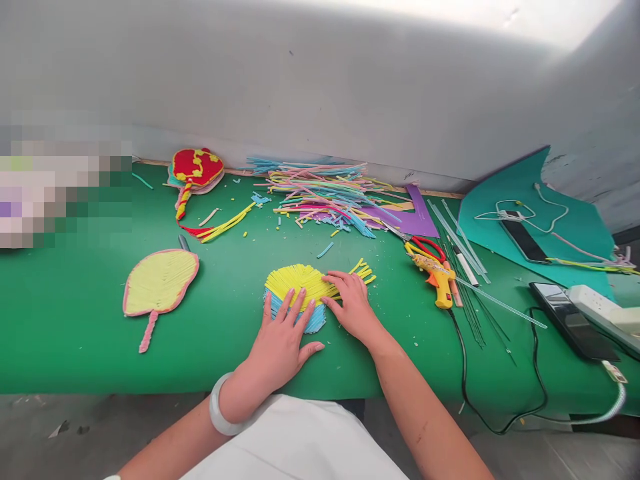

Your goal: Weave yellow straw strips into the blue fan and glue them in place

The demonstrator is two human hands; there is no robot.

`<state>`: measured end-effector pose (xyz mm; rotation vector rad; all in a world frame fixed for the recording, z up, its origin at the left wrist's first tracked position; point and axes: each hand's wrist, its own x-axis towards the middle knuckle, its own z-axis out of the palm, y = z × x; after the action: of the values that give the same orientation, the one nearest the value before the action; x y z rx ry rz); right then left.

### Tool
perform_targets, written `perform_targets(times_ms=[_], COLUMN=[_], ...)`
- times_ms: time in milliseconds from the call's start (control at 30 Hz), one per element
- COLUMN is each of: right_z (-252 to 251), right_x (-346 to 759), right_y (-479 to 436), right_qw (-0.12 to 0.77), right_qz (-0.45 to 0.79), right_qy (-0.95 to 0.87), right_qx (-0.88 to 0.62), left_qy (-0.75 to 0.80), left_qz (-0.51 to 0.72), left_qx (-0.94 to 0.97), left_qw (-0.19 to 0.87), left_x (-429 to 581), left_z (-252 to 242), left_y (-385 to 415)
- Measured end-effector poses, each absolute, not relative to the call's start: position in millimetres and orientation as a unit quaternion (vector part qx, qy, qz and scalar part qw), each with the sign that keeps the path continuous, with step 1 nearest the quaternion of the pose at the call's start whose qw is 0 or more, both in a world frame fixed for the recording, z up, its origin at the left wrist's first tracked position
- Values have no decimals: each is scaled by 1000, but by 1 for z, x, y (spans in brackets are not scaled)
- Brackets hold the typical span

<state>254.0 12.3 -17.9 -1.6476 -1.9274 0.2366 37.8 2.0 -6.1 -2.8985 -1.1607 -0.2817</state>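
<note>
In front of me on the green table lies a round fan piece [295, 280], yellow pipe cleaners over its upper part and blue ones below. My left hand [280, 340] rests flat on its lower left side, fingers spread. At its right edge, my right hand [353, 303] has the thumb and fingers closed around yellow pipe cleaners [365, 270], whose loose ends stick out beyond the fingers. Part of the fan piece is hidden under both hands. To the left lies a leaf-shaped yellow fan [163, 283] with a pink rim and handle.
Cut pipe cleaners [320, 190] are heaped at the back. A red fan [197, 167] lies back left. On the right are scissors [425, 247], a yellow glue gun [440, 283] with a trailing cord, clear glue sticks [460, 240], a phone [570, 320] and a teal sheet [570, 207].
</note>
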Motion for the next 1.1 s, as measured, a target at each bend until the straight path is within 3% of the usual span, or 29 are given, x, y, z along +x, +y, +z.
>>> perform_targets(times_ms=[333,600,1100], right_z=[-3,-6,-7], right_x=[261,261,261], right_y=[16,18,18], right_qw=[435,439,439], right_qz=[32,9,7], right_qy=[-621,-600,-592], right_qx=[-652,-669,-676], left_qy=[-398,-404,-419], left_qz=[-157,-71,-85], left_qx=[-903,-912,-903], left_qw=[-31,-27,-34], left_x=[40,77,95], left_z=[7,8,-13], left_y=[7,50,69])
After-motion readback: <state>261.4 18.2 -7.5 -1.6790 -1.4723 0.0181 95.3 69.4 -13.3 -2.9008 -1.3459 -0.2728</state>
